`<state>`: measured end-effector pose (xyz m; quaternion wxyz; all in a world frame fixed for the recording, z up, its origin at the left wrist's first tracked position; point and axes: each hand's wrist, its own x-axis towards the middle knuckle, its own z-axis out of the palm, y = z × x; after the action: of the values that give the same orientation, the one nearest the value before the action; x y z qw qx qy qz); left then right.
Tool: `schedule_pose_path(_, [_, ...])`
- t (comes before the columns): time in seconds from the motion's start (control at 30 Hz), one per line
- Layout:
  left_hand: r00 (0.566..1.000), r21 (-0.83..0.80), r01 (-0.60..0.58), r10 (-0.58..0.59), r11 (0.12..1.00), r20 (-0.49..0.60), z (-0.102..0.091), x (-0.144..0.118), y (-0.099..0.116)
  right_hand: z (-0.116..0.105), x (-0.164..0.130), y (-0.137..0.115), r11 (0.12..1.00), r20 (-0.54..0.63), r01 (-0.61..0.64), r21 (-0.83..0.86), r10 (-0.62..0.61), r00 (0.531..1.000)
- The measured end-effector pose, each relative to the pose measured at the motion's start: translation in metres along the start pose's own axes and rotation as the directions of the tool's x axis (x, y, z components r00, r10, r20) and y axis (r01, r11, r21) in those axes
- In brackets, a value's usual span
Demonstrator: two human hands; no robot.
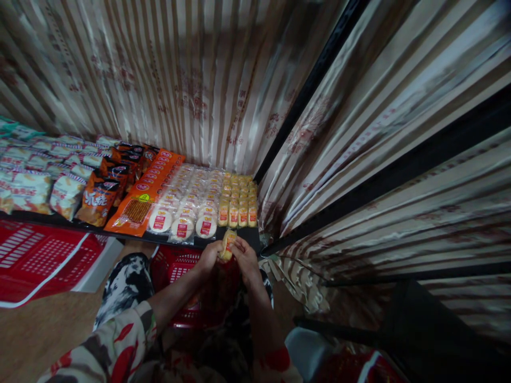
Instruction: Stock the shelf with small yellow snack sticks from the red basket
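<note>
Between my two hands is a small yellow snack packet [228, 246] with a red label, held just in front of the shelf edge. My left hand [210, 256] pinches its left side, and my right hand [246, 259] grips its right side. Just beyond stand rows of matching yellow packets [238, 213] at the shelf's right end. To their left lie round white packaged crackers [182, 227] with red labels, in several rows. Below my hands sits a red plastic basket [186, 260], partly hidden by my forearms.
The black shelf [249, 235] also carries orange stick-snack bags [138, 207], brown-orange bags [98, 199] and white snack bags [32, 189]. Another red basket [48, 255] with a white handle is at left. Striped curtains [191, 80] and black poles [305, 85] enclose the back and right.
</note>
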<state>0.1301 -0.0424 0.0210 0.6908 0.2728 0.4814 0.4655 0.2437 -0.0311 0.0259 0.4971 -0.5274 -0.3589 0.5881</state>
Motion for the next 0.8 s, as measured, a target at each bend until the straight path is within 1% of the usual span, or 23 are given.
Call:
schedule_pose_path(0.1, [0.999, -0.033, 0.001, -0.003, 0.999, -0.037, 0.001, 0.004, -0.004, 0.000, -0.001, 0.000, 1.000, 0.026, 0.017, 0.004, -0.017, 1.000])
schedule_pose_path(0.17, [0.998, 0.007, -0.008, 0.009, 1.000, -0.069, 0.003, 0.006, -0.007, -0.001, 0.000, 0.001, 0.999, 0.003, 0.045, 0.004, -0.045, 0.999])
schedule_pose_path(0.3, [0.994, 0.175, -0.033, 0.050, 0.984, -0.097, 0.005, 0.009, -0.010, -0.003, 0.004, 0.005, 0.993, -0.068, 0.111, -0.039, -0.113, 0.991])
schedule_pose_path(0.37, [0.989, 0.293, -0.068, 0.104, 0.954, -0.108, 0.006, 0.007, -0.009, -0.005, 0.007, 0.007, 0.989, -0.085, 0.133, -0.066, -0.138, 0.987])
schedule_pose_path(0.4, [0.983, 0.367, -0.097, 0.147, 0.925, -0.109, 0.006, 0.006, -0.008, -0.005, 0.008, 0.008, 0.987, -0.094, 0.141, -0.075, -0.148, 0.985])
schedule_pose_path(0.47, [0.960, 0.528, -0.167, 0.260, 0.833, -0.106, 0.007, 0.002, -0.006, -0.005, 0.012, 0.009, 0.984, -0.120, 0.154, -0.085, -0.164, 0.979])
schedule_pose_path(0.57, [0.902, 0.710, -0.247, 0.425, 0.659, -0.080, 0.007, -0.004, -0.006, -0.003, 0.018, 0.009, 0.980, -0.158, 0.177, -0.093, -0.190, 0.969])
schedule_pose_path(0.67, [0.854, 0.777, -0.325, 0.521, 0.539, -0.004, 0.007, -0.007, -0.009, 0.000, 0.025, 0.010, 0.969, -0.166, 0.214, -0.127, -0.234, 0.958])
schedule_pose_path(0.8, [0.789, 0.780, -0.421, 0.611, 0.463, 0.064, 0.006, -0.005, -0.016, 0.005, 0.036, 0.012, 0.951, -0.168, 0.249, -0.182, -0.280, 0.945])
